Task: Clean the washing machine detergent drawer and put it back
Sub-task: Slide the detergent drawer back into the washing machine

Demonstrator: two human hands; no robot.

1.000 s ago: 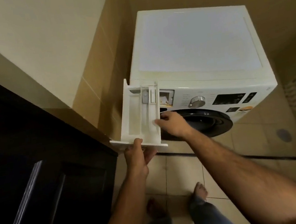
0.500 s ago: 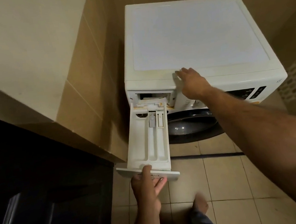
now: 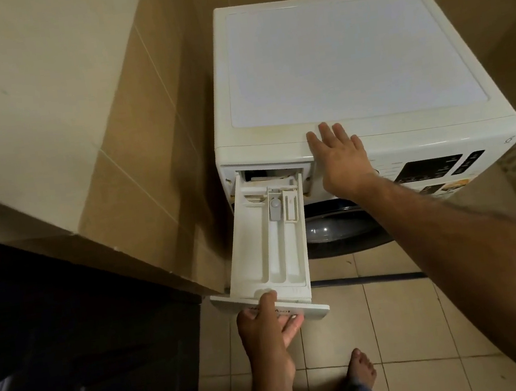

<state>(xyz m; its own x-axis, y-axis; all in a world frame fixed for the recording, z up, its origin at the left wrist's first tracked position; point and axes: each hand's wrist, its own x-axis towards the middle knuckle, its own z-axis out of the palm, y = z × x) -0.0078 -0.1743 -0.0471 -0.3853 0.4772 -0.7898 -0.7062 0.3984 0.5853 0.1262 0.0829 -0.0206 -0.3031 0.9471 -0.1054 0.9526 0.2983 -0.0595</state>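
The left hand (image 3: 264, 329) grasps the front panel of the white detergent drawer (image 3: 271, 242), thumb on the panel's top edge and fingers curled beneath it; dark lettering on the panel beside the thumb is too blurred to read. The drawer is pulled far out, its rear end still in the slot at the upper left of the washing machine (image 3: 347, 62). The right hand (image 3: 340, 158) lies released, fingers straight and spread, flat on the machine's top front edge just right of the slot; the dark control display (image 3: 430, 167) carries small markings that cannot be read.
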